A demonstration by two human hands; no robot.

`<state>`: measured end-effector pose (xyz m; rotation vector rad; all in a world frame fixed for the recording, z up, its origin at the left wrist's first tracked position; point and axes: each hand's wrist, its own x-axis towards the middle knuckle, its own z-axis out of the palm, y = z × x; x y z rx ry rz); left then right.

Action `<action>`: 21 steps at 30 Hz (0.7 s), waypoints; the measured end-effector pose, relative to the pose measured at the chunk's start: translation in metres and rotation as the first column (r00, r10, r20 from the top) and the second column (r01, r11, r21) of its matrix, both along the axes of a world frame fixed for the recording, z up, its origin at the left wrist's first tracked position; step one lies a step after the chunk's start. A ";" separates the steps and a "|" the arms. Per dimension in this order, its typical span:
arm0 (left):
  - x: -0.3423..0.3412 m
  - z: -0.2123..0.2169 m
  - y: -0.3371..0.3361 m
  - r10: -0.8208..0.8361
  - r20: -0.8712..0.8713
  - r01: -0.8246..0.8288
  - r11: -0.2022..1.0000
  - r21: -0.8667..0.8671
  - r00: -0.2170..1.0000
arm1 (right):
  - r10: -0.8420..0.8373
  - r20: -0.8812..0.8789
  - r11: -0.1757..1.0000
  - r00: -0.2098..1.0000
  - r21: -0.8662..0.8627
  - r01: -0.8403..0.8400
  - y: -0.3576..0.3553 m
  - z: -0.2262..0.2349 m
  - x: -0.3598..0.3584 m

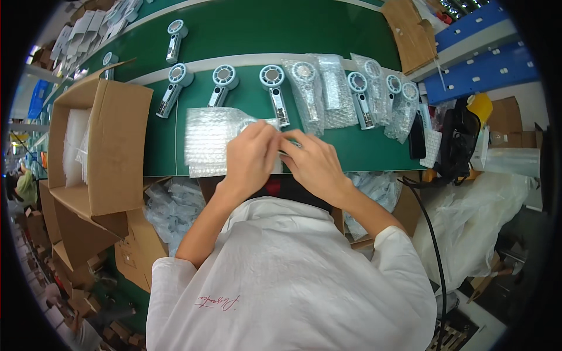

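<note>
My left hand point(250, 157) is closed on the right end of a clear bubble-wrap bag point(209, 133) above the table's near edge. Against its fingertips, my right hand point(314, 162) is also closed in a pinch; what lies between its fingers is hidden. Beyond the bag lie light-blue handheld fans with round heads: one fan point(224, 76) behind the bag, another fan point(272, 76) just past my hands, and one fan point(177, 75) farther left. To the right, a bagged fan point(304, 73) lies beside an unbagged fan point(358, 83).
An open cardboard box point(123, 146) holding bubble-wrap sheets stands at the left of the green table point(316, 26). More bagged fans point(408, 93) lie on the right, near a black phone point(416, 137). A black cable point(433, 228) hangs at the right. Plastic-filled boxes sit below the table edge.
</note>
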<state>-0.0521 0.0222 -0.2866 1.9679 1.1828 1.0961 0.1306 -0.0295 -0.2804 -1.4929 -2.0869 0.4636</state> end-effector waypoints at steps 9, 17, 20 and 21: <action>0.064 0.049 0.020 -0.188 -0.047 0.191 0.895 0.402 0.981 | -0.530 -0.848 0.831 -0.024 -0.513 -0.216 0.031 0.034 0.042; 0.115 0.141 0.087 -0.466 0.110 0.410 0.851 0.329 0.878 | -0.080 -0.821 0.914 -0.566 0.167 -0.370 -0.007 0.004 0.102; 0.115 0.146 0.071 -0.559 0.044 0.512 0.786 0.348 0.828 | -0.215 -0.879 0.930 -0.426 -0.052 -0.363 -0.041 0.012 0.098; 0.115 0.139 0.065 -0.700 0.186 0.691 0.712 0.121 0.689 | -0.364 -0.866 0.900 -0.344 -0.231 -0.370 -0.048 0.032 0.083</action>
